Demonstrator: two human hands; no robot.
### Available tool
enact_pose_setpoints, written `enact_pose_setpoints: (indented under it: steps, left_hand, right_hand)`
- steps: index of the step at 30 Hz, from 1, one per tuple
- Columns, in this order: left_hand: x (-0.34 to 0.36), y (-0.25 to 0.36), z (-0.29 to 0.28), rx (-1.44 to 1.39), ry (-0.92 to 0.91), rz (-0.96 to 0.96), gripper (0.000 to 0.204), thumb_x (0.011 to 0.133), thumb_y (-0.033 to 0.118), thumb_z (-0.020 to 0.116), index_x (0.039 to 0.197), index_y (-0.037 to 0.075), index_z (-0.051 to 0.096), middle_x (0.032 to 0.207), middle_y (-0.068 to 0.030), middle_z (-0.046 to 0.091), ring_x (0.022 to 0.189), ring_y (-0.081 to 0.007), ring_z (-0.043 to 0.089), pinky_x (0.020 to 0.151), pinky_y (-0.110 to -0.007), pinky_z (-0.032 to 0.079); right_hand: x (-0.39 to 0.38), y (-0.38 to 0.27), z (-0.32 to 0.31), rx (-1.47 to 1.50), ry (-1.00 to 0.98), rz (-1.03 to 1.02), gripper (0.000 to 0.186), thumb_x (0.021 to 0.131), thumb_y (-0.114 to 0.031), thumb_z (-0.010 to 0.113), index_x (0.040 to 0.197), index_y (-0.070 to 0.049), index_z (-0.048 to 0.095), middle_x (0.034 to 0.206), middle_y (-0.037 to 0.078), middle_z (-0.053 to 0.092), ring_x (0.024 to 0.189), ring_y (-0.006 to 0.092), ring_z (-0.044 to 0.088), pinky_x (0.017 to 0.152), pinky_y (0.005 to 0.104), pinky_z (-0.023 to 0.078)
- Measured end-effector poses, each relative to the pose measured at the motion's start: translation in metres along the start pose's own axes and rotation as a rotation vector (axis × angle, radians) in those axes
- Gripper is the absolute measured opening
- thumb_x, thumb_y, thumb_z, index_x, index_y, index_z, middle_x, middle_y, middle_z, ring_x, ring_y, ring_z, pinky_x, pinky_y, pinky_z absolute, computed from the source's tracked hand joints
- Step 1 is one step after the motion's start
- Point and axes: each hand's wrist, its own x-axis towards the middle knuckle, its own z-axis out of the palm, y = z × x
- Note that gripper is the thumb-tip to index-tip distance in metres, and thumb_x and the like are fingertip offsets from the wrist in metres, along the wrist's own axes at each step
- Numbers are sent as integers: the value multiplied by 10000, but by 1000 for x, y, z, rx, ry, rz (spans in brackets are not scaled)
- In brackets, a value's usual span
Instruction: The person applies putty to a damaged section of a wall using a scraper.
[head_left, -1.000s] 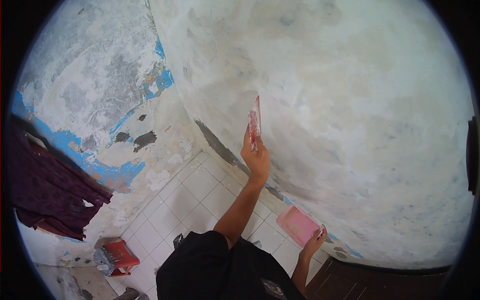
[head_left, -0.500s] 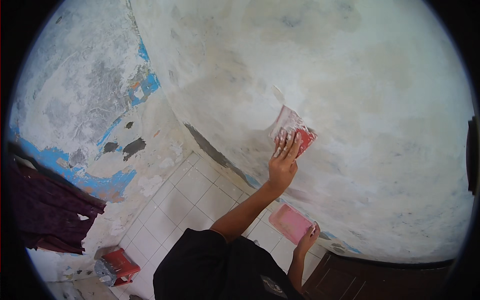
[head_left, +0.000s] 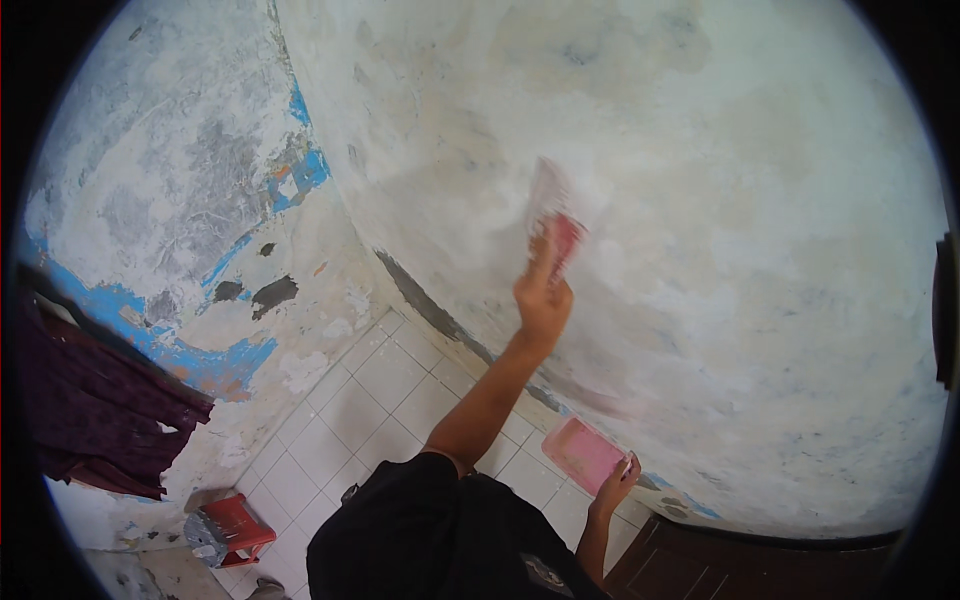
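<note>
My left hand (head_left: 545, 305) is raised against the big wall, fingers closed around a red putty spreader (head_left: 566, 238). Whitish putty smears its flat blade, which lies against or very close to the wall; motion blurs it and the fingertips. Lower down, my right hand (head_left: 612, 487) grips the near right end of a pink rectangular tray (head_left: 585, 455). Some pale putty coats the inside of this tray, which is held over the floor beside the wall's foot.
The patchy whitish wall (head_left: 700, 300) fills the right side. Another wall (head_left: 180, 200) on the left shows peeling blue paint. A dark purple cloth (head_left: 110, 400) hangs there, above a red stool (head_left: 240, 530) on white floor tiles (head_left: 385, 380). A dark brown panelled surface (head_left: 690, 565) is at lower right.
My left hand has moved up and slightly left along the wall with the spreader, which is now turned more upright. The tray in my right hand has barely shifted.
</note>
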Motion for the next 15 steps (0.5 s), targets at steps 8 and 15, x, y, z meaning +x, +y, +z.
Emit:
enact_pose_setpoints:
  steps: [8, 15]
  left_hand:
    - [-58, 16, -16, -10, -276, 200, 642, 660, -142, 497, 1299, -102, 546, 1244, -243, 629, 1135, -366, 638, 947, -380, 538]
    - [14, -7, -10, 118, -50, 48, 703, 695, -170, 468, 1394, -112, 433, 1345, -305, 539, 1191, -366, 609, 912, -370, 532]
  right_hand:
    - [3, 5, -4, -12, -80, 70, 454, 1004, -305, 533, 1300, 37, 500, 1273, 188, 521, 1214, 285, 481, 1058, 384, 359]
    - [5, 17, -8, -40, 51, -74, 434, 1019, -358, 533, 1254, 7, 545, 1027, 68, 529, 900, 148, 500, 829, 306, 438]
